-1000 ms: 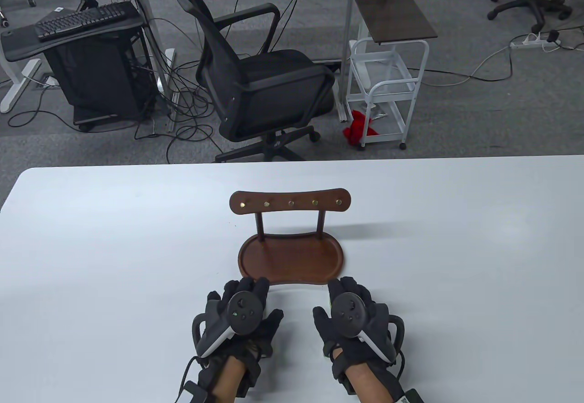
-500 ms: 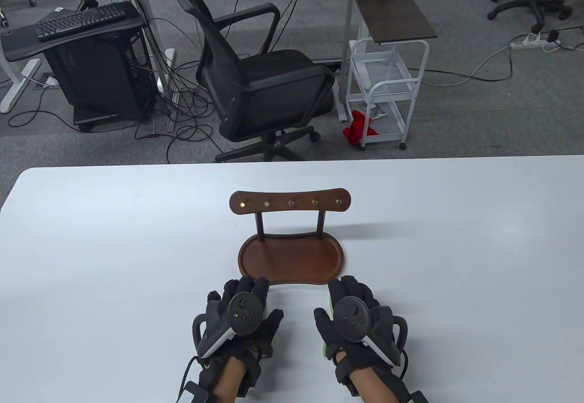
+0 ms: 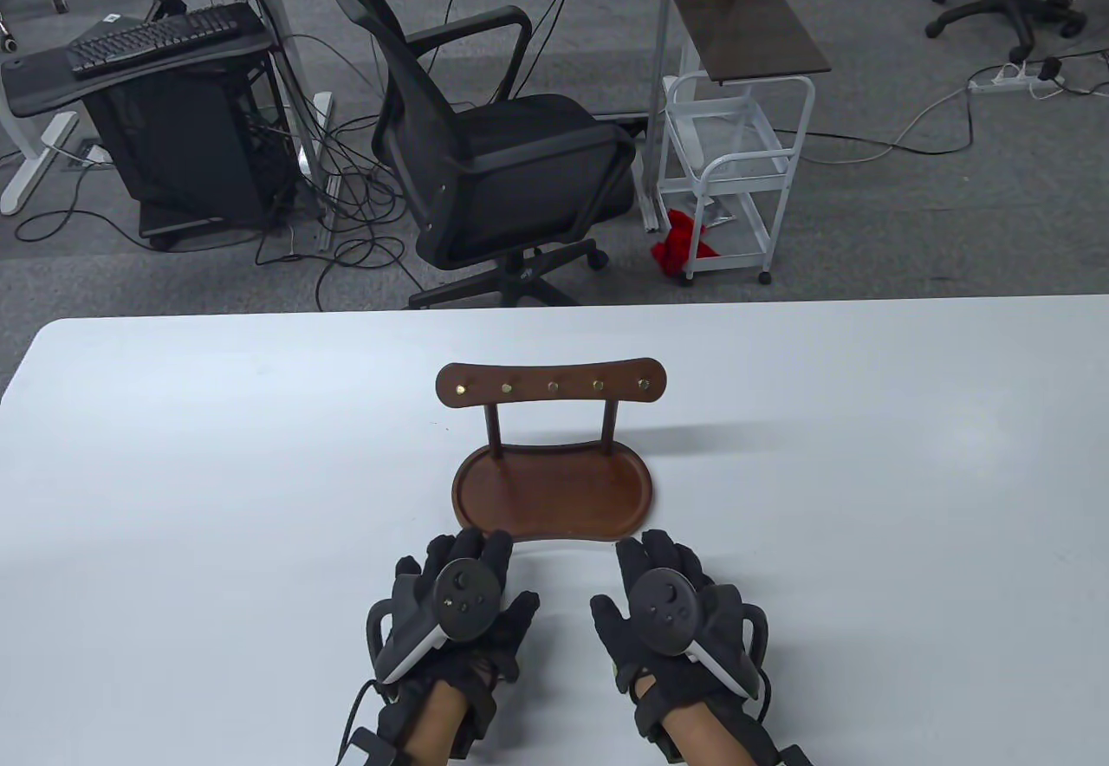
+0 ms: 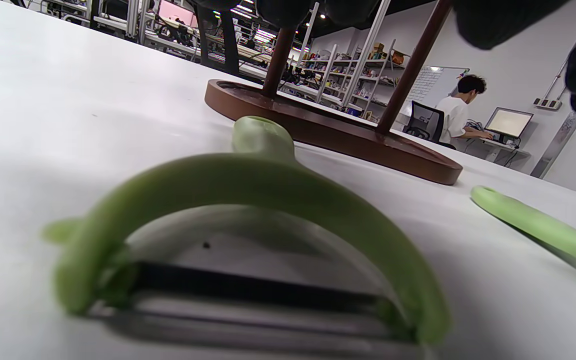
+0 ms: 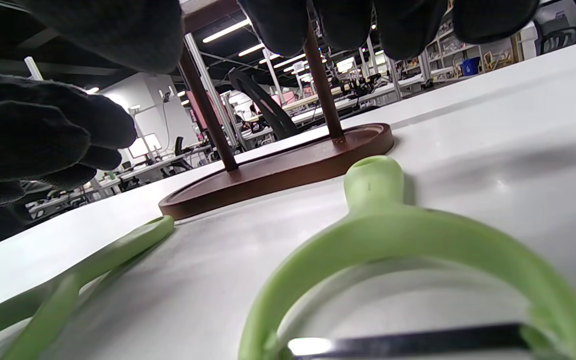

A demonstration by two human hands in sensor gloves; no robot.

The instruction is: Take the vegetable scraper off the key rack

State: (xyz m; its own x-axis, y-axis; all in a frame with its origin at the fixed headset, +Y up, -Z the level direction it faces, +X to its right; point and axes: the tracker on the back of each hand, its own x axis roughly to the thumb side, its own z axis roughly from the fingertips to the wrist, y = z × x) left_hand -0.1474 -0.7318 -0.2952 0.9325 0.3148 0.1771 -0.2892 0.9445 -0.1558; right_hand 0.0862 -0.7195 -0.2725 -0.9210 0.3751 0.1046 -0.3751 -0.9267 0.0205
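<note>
The brown wooden key rack [image 3: 551, 386] stands mid-table, its brass hooks bare, above its oval tray [image 3: 485, 497]. My left hand [image 3: 463, 597] lies palm down just in front of the tray. Under it a green vegetable scraper [image 4: 248, 180] lies flat on the table, blade toward the wrist; the fingers [image 4: 488, 22] hang above without gripping it. My right hand [image 3: 663, 601] lies palm down beside it over a second green scraper [image 5: 393, 235], fingers [image 5: 278, 20] also clear of it. Each wrist view shows the other scraper alongside [image 4: 543, 227] [image 5: 103, 260].
The white table [image 3: 217, 471] stretches wide on both sides of the rack. Beyond its far edge stand a black office chair [image 3: 494, 151], a white trolley [image 3: 736, 168] and a desk with a keyboard [image 3: 156, 38].
My right hand has slid a little back and to the left, covering most of the green it showed at its edge. The left hand and rack have not moved.
</note>
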